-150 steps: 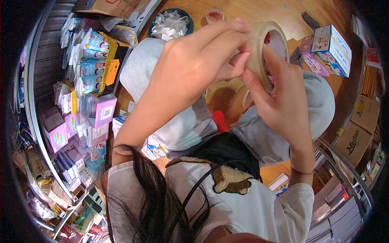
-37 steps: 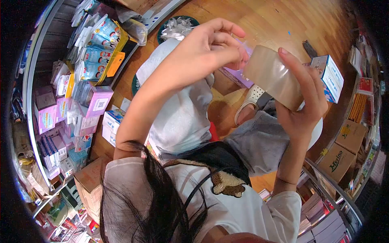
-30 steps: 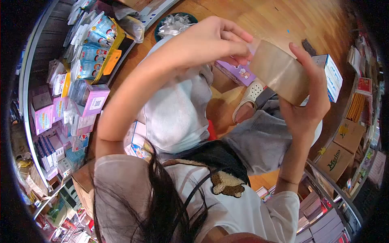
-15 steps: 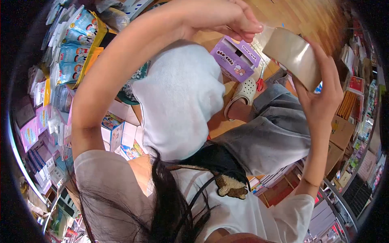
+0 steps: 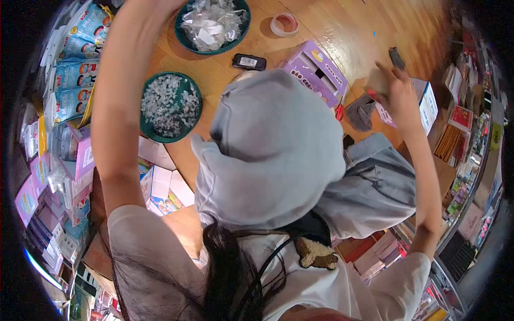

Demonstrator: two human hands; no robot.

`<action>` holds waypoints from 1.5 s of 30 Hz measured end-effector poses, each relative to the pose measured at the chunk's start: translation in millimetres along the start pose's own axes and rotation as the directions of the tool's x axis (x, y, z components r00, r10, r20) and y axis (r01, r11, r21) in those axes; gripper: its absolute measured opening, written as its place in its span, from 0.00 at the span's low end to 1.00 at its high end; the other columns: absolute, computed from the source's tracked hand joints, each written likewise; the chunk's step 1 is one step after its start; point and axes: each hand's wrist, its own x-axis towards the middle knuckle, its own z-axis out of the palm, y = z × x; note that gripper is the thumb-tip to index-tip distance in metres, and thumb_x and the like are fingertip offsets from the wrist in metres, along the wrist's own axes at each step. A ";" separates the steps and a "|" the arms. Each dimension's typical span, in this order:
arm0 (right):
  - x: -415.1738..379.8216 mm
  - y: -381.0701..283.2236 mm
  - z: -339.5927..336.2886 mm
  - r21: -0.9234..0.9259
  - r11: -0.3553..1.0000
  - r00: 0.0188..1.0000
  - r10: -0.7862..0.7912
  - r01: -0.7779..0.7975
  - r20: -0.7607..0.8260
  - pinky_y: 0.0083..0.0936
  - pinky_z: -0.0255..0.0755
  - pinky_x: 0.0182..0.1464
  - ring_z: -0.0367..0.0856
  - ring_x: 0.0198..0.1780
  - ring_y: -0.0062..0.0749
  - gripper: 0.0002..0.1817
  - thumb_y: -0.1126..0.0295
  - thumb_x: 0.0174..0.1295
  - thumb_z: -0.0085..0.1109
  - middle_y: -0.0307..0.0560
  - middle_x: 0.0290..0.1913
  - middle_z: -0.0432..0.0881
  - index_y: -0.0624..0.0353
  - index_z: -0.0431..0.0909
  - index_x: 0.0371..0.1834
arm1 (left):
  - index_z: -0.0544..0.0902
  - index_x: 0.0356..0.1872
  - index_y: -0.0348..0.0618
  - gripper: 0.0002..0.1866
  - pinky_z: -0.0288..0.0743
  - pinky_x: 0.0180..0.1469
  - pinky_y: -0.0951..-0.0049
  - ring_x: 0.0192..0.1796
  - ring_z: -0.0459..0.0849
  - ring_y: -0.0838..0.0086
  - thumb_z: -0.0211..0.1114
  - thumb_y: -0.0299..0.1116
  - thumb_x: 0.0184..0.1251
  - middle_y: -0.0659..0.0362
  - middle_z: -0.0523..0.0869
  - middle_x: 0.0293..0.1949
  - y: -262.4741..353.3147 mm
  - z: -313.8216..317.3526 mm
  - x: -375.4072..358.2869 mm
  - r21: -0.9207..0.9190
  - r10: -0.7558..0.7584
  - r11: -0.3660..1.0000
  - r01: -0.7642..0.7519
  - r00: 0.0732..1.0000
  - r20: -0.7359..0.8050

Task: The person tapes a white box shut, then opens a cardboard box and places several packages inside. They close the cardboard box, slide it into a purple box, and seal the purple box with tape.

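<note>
Nearest the camera, at the bottom of the frame, are dark hair and a white shirt, and above them a grey-trousered knee (image 5: 273,155) fills the centre. From the right shoulder the arm runs up the right side of the frame to the right hand (image 5: 399,96), whose fingers are closed around a roll of clear packing tape (image 5: 378,83) at the upper right; only a sliver of the roll shows past the fingers and it is blurred. The left arm (image 5: 120,101) rises along the left side and leaves the top edge, so the left hand is out of view and its fingers cannot be told. Judging by its look, the roll is light and stiff, a rigid ring with a smooth, rather slippery outer face and a sticky loose end; it seems best held across its width, thumb on one rim and fingers on the other or through the core, with the free end pinched between fingertips. Just beyond that hand a white carton with blue print (image 5: 428,104) lies on the wooden floor (image 5: 342,27), and to its left stands an open purple box (image 5: 313,69). Left of centre a green basin of small clear pieces (image 5: 171,104) sits on the floor; farther up are a second green basin of plastic wrappers (image 5: 213,24), a black phone (image 5: 249,62) and a smaller tape roll (image 5: 284,24).
</note>
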 end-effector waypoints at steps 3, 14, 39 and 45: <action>-10.0 4.2 3.5 0.071 0.994 0.997 0.083 -0.082 -0.009 0.41 0.70 0.46 0.75 0.45 0.52 0.31 0.72 0.43 0.68 0.55 0.39 0.75 0.56 0.72 0.56 | 0.77 0.36 0.40 0.08 0.71 0.43 0.79 0.40 0.78 0.80 0.58 0.34 0.62 0.62 0.80 0.33 -32.3 -27.1 -2.7 -0.031 -0.024 0.999 0.024 1.000 0.020; 20.3 -51.1 -43.6 0.236 0.969 0.977 -0.027 0.079 -0.213 0.34 0.70 0.42 0.74 0.38 0.47 0.36 0.83 0.34 0.65 0.50 0.37 0.74 0.53 0.74 0.54 | 0.72 0.59 0.41 0.37 0.70 0.55 0.73 0.51 0.78 0.72 0.39 0.64 0.66 0.55 0.79 0.51 -144.2 129.2 6.1 -0.206 -0.171 0.896 0.392 0.736 0.655; 16.6 -35.5 -9.0 0.217 0.975 0.976 0.010 0.038 -0.215 0.34 0.70 0.43 0.73 0.38 0.45 0.39 0.83 0.37 0.65 0.50 0.35 0.73 0.51 0.70 0.60 | 0.84 0.34 0.33 0.09 0.78 0.37 0.80 0.31 0.84 0.78 0.64 0.31 0.58 0.55 0.86 0.29 -124.1 129.0 7.6 -0.178 -0.047 0.980 0.091 0.970 0.238; 36.5 -31.0 9.3 0.189 0.979 0.990 -0.056 0.079 -0.126 0.37 0.70 0.43 0.75 0.40 0.49 0.40 0.83 0.41 0.63 0.52 0.37 0.75 0.52 0.66 0.63 | 0.84 0.34 0.32 0.10 0.78 0.37 0.80 0.30 0.84 0.77 0.64 0.31 0.59 0.55 0.86 0.28 -118.7 116.6 10.0 -0.012 -0.027 0.999 0.030 0.981 0.194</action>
